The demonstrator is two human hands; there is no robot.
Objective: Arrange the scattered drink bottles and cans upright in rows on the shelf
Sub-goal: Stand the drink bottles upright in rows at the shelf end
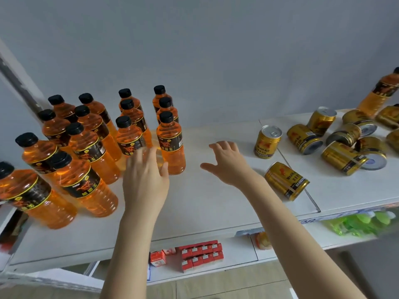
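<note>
Several orange drink bottles point(86, 147) with black caps stand upright in rows on the left of the white shelf point(205, 203). My left hand point(144, 182) hovers open just in front of the nearest-right bottle point(171, 145), holding nothing. My right hand point(228, 162) is spread open above the bare middle of the shelf. One gold can point(267, 142) stands upright to its right. Another gold can point(286, 181) lies tilted near the front edge. Several more gold cans point(343, 139) lie scattered at the right. A further orange bottle point(380, 93) leans at the far right.
A grey wall backs the shelf. A seam point(302, 180) splits the shelf board near the cans. Below, a lower shelf holds red boxes point(200, 254) and green bottles point(356, 223). A metal upright point(19, 83) runs along the left side.
</note>
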